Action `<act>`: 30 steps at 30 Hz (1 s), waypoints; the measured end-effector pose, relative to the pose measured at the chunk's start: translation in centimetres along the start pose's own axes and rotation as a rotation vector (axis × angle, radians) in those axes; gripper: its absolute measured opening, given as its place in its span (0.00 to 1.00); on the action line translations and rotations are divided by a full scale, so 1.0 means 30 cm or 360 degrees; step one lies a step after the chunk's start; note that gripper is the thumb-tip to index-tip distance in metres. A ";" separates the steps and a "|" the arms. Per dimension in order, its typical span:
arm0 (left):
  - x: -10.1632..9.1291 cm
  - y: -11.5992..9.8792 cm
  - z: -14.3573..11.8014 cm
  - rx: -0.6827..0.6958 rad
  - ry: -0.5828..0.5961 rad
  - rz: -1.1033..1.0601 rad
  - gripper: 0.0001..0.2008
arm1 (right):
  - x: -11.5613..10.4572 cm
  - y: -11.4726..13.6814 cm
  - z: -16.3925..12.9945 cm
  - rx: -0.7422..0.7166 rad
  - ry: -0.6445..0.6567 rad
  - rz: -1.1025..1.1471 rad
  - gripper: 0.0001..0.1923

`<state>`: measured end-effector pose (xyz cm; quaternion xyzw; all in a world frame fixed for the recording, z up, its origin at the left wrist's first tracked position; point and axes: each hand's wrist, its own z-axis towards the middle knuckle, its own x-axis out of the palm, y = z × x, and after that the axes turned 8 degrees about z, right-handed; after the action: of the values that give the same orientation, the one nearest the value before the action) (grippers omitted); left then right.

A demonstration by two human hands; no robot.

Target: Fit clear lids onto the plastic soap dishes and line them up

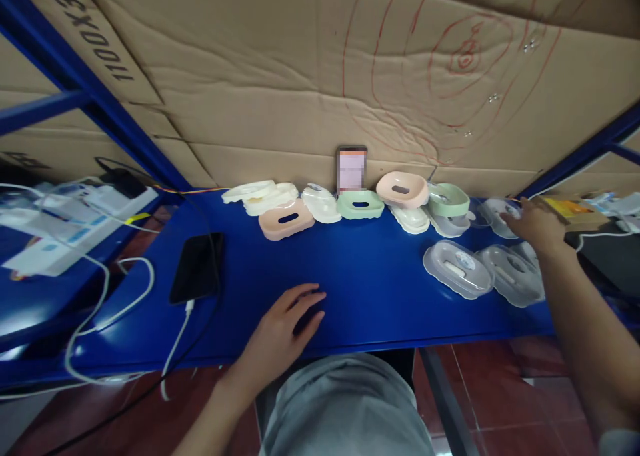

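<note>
My left hand (295, 319) is over the front middle of the blue tabletop (345, 269), fingers apart and holding nothing. Far to the right, my right hand (540, 224) has its thumb and a finger around the right end of a clear plastic lid (497, 217). Its other fingers are partly hidden. Nearer the front edge lie more lids, one clear lid (459, 269) with a round label and another (513, 276) beside it. Slotted soap dish trays stand along the back: a pink tray (287, 221), a green tray (360, 205) and a pink one (401, 188) on pale pieces.
A phone (351, 169) leans against the cardboard wall (260, 109). Cream shells (270, 197) lie back left, and a green tray (449, 199) back right. A black phone (197, 268) with a white cable (177, 349) lies left. Power strips (75, 229) and blue posts flank the table.
</note>
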<state>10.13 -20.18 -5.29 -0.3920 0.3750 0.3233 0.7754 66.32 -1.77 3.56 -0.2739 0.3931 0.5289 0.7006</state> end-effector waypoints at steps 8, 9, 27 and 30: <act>-0.042 0.177 0.357 -0.0341 -0.0059 0.0738 0.22 | -0.215 0.632 -0.358 -0.0940 0.0165 0.0981 0.21; -0.033 0.186 0.376 -0.0351 -0.0011 0.0781 0.20 | -0.209 0.710 -0.401 -0.1063 0.0291 0.1025 0.21; 0.016 0.232 0.349 -0.0014 -0.0001 0.0172 0.30 | -0.006 0.909 -0.558 -0.1401 0.0712 0.1325 0.27; 0.028 0.233 0.337 0.0078 0.0208 0.0127 0.41 | -0.011 0.901 -0.550 -0.1336 0.0660 0.1281 0.25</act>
<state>8.32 -8.03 -4.39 -0.3780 0.4479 0.3185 0.7450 36.13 -7.30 -4.22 -0.4535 0.3519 0.7971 0.1874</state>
